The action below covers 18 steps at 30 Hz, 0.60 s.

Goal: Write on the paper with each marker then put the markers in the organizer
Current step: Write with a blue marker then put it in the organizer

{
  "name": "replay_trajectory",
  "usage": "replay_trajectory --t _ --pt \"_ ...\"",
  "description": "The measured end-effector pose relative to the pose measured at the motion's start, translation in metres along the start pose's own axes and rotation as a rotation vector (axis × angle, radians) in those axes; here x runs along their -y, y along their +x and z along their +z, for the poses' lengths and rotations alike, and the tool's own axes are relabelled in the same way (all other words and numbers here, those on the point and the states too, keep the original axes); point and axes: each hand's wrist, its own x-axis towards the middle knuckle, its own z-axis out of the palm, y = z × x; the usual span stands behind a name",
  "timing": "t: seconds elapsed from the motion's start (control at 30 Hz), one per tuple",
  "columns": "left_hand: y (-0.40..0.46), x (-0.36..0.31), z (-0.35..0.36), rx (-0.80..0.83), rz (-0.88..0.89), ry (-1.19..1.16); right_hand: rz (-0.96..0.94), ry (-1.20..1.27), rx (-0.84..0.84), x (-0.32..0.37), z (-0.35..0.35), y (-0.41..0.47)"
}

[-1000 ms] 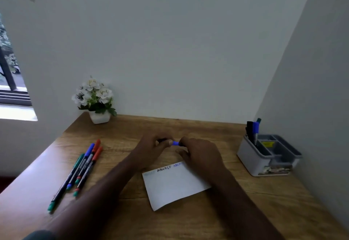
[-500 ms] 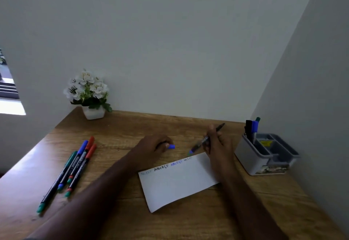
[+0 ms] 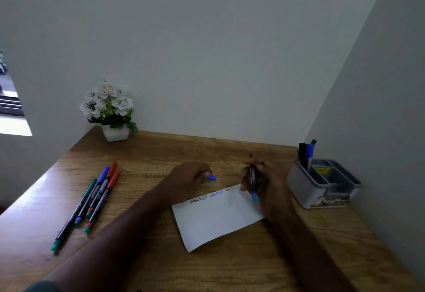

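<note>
The paper point(image 3: 216, 217) lies on the wooden table point(image 3: 161, 264) between the two hands, tilted, with a row of small lettering in several colours along its far edge. The right hand point(image 3: 264, 188) curls its fingers round a blue marker point(image 3: 253, 176), held nearly upright with its blue tip down over the paper's far right corner; whether the tip touches the sheet cannot be told. The left hand point(image 3: 190, 176) rests on the table just beyond the paper's far edge, its fingers curled and pinching the blue cap point(image 3: 212, 178). Well to the left lie the loose markers point(image 3: 92, 199), side by side, with green, blue and orange caps. Near the right hand, by the right wall, stands the grey organizer point(image 3: 322, 186), with three markers point(image 3: 307, 153) upright in its far compartment. A white flower pot point(image 3: 110, 112) sits in the far left corner.
</note>
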Motion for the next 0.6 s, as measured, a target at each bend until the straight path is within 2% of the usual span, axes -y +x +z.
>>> replay_trajectory --t 0.03,0.1,0.27,0.4,0.6 --pt "0.0 0.0 0.001 0.0 -0.005 -0.009 -0.005 0.097 0.019 0.001 -0.004 0.002" --pt "0.001 -0.001 0.001 0.005 -0.019 -0.024 -0.043 0.116 0.047 0.001 -0.009 0.003" --pt "0.0 -0.006 0.005 0.052 -0.023 -0.045 0.042 -0.263 -0.017 -0.004 -0.008 -0.004" --pt "0.0 -0.009 0.004 0.094 -0.005 -0.03 0.1 -0.382 -0.041 -0.007 0.005 -0.008" --pt "0.0 -0.004 0.001 0.171 0.018 0.12 0.04 -0.503 -0.069 -0.011 0.006 -0.009"
